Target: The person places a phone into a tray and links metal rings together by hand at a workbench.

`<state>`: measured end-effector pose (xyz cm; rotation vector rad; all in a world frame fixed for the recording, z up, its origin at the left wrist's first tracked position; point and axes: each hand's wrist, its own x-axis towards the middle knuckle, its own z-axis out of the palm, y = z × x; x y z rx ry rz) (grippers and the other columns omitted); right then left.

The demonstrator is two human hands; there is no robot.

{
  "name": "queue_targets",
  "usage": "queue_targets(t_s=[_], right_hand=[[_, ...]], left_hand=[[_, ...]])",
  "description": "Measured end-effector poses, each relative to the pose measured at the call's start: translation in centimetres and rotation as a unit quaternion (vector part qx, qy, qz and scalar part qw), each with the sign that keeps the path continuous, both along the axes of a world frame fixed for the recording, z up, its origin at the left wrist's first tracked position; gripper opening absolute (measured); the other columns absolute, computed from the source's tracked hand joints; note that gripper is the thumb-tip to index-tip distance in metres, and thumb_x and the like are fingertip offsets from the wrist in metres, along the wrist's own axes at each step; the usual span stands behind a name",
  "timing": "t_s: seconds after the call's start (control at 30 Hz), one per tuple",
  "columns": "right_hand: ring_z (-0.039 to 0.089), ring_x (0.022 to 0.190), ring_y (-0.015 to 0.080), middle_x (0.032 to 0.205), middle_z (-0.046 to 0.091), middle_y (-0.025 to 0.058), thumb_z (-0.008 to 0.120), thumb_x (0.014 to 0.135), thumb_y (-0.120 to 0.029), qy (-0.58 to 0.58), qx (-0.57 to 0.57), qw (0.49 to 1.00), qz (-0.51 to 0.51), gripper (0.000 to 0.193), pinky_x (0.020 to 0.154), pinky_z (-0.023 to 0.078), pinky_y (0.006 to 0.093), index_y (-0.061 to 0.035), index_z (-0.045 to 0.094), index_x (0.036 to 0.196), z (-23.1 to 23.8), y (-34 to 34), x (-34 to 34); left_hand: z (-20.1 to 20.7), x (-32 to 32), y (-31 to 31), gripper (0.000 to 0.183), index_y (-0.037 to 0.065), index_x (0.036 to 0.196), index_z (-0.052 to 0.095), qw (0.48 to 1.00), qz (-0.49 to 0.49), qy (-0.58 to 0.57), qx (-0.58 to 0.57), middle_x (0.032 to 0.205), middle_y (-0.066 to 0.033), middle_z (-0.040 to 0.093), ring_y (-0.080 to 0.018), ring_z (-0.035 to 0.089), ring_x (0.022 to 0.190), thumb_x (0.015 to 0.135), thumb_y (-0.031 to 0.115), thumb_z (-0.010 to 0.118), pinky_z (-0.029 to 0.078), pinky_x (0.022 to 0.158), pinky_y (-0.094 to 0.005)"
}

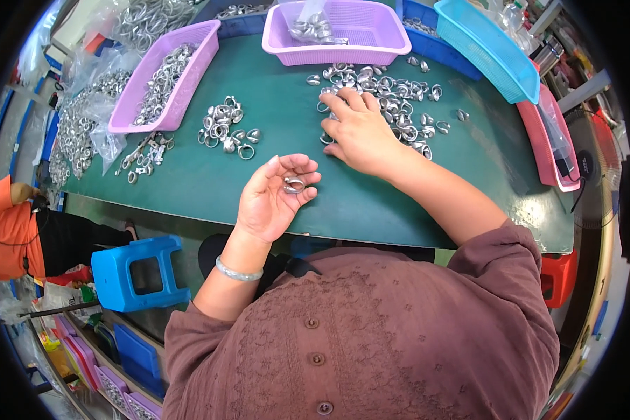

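My left hand is turned palm up at the table's near edge, its fingers partly curled. One or two shiny silver metal rings lie in it against the fingers; the exact number is hard to make out. Farther right, my right hand reaches palm down over the left side of a spread pile of silver rings. Its fingers are bent and apart, and the tips are at the rings. Left of it sits a smaller heap of rings on the green tabletop.
A lilac basket of rings stands at the left, beside masses of metal pieces. Along the back are another lilac basket and a light-blue basket. A pink tray lies right. Below left stands a blue stool, near another person.
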<state>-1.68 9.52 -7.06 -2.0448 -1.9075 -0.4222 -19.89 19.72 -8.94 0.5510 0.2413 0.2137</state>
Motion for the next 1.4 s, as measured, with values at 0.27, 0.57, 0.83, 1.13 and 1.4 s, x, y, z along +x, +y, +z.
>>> queue_targets(t_s=[0.27,0.57,0.83,1.13,1.4], right_hand=[[0.046,0.108,0.0282,0.109,0.055,0.0088,0.068,0.069,-0.013,0.075,0.060,0.993,0.072,0.020,0.090,0.034,0.0423,-0.0065,0.063,0.087,-0.2,-0.2,-0.3],[0.060,0.077,0.0228,0.085,0.061,0.0098,0.063,0.073,0.001,0.394,0.110,0.901,0.141,0.024,0.068,0.048,0.0320,-0.0025,0.058,0.096,0.9,-3.3,-1.6],[0.057,0.082,0.0099,0.089,0.060,0.0044,0.059,0.081,0.000,0.636,0.095,0.754,0.130,0.022,0.075,0.047,0.0249,0.0009,0.055,0.102,0.0,-4.6,-1.5],[0.057,0.081,0.0083,0.088,0.061,0.0034,0.060,0.082,-0.001,0.764,0.073,0.629,0.120,0.017,0.074,0.046,0.0224,0.0012,0.059,0.099,-0.2,-5.1,-0.6],[0.059,0.081,0.0106,0.086,0.063,0.0044,0.061,0.080,-0.002,0.615,0.132,0.773,0.078,0.017,0.073,0.048,0.0237,0.0009,0.061,0.097,-0.1,-5.4,-0.8]], left_hand=[[0.1,-0.4,-0.4,0.026,0.001,0.100,0.057,0.988,0.026,0.101,0.111,0.090,-0.0088,0.060,-0.0156,0.057,0.077,0.091,0.023,0.048,0.047,0.065,-0.0272],[2.4,1.7,-2.9,0.017,0.003,0.098,0.057,0.959,0.040,0.125,0.250,0.083,-0.0025,0.060,-0.0087,0.055,0.067,0.085,0.013,0.060,0.044,0.059,-0.0212],[2.7,3.0,-4.1,0.010,0.002,0.089,0.060,0.910,0.079,0.102,0.395,0.077,0.0004,0.058,-0.0048,0.050,0.063,0.083,0.009,0.063,0.040,0.055,-0.0170],[2.5,3.5,-4.3,0.009,0.001,0.089,0.060,0.857,0.093,0.130,0.489,0.077,0.0002,0.058,-0.0041,0.050,0.063,0.082,0.007,0.062,0.040,0.055,-0.0165],[2.5,3.4,-4.4,0.015,0.001,0.097,0.059,0.894,0.077,0.123,0.424,0.081,-0.0010,0.059,-0.0061,0.053,0.066,0.084,0.010,0.060,0.041,0.056,-0.0186]])
